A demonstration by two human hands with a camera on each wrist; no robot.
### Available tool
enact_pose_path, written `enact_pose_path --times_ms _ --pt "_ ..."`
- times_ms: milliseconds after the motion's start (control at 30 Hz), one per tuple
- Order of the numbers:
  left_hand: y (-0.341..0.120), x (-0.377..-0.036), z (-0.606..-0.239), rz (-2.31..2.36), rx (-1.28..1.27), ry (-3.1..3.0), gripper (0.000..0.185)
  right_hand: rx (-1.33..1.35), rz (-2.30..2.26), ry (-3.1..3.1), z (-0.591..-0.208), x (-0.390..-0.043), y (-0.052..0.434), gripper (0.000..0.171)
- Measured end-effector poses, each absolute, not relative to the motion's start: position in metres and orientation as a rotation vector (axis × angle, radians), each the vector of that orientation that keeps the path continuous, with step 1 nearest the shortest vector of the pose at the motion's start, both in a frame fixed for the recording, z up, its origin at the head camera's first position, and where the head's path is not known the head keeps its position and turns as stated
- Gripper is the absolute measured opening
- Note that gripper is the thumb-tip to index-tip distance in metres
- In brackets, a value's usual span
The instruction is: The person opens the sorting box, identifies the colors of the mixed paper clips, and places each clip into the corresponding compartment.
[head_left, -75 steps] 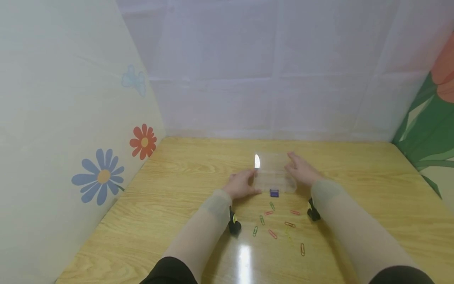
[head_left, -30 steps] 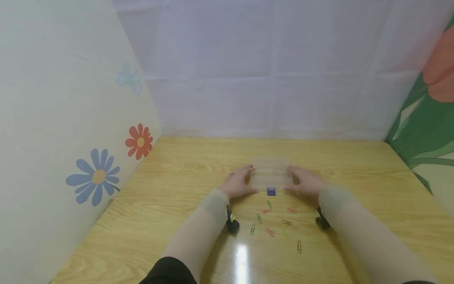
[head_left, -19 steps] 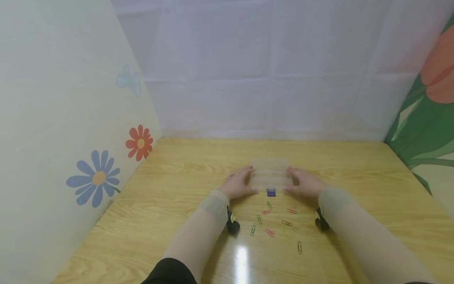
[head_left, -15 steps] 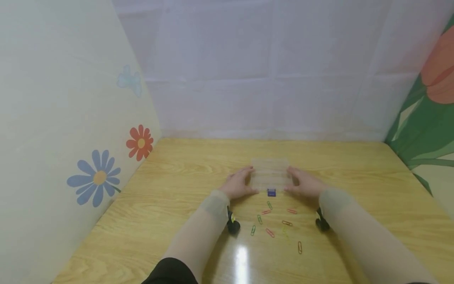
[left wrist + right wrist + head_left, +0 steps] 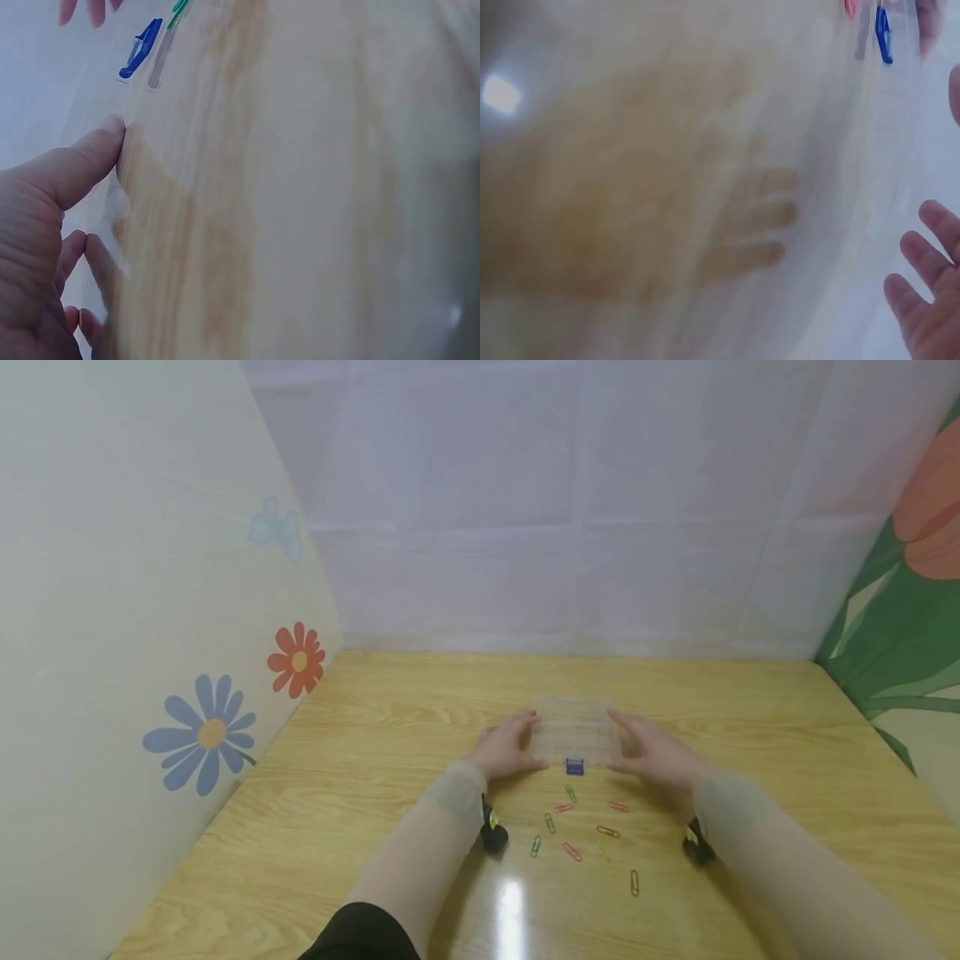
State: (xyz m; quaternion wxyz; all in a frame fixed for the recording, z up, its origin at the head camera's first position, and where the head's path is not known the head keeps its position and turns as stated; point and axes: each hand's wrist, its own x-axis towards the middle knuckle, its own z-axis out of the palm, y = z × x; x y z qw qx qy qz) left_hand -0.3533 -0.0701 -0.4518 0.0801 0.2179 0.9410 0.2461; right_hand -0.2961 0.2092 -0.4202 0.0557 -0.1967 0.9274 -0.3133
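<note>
A clear plastic box (image 5: 573, 742) with a blue latch (image 5: 574, 767) on its front edge lies on the table. My left hand (image 5: 504, 750) holds its left side, thumb at the front and fingers toward the back. In the left wrist view the thumb (image 5: 90, 154) presses close to the box's front edge, and the other fingers are partly hidden. My right hand (image 5: 656, 756) is just off the box's right end. Its fingers (image 5: 922, 259) are spread and hold nothing in the right wrist view.
Several paper clips lie scattered in front of the box, among them a green clip (image 5: 536, 847), a pink clip (image 5: 572, 852), a yellow clip (image 5: 604, 852) and a red clip (image 5: 634, 882). The wooden table (image 5: 405, 718) reaches back to a pale cloth wall (image 5: 465, 585).
My right hand has come from the box's back right corner to its right side, then drawn slightly off to the right. The box's back part looks lower. My left hand stays on the box.
</note>
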Motion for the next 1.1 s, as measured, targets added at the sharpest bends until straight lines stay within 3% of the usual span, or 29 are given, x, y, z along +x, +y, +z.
enact_pose_path --times_ms 400,1100 --pt "-0.071 -0.355 -0.453 0.769 0.655 2.798 0.087 -0.437 -1.097 2.575 -0.423 -0.268 0.21 0.044" --pt "-0.072 -0.356 -0.455 0.782 0.661 2.8 0.087 -0.312 -1.116 2.525 -0.437 -0.258 0.204 0.018"
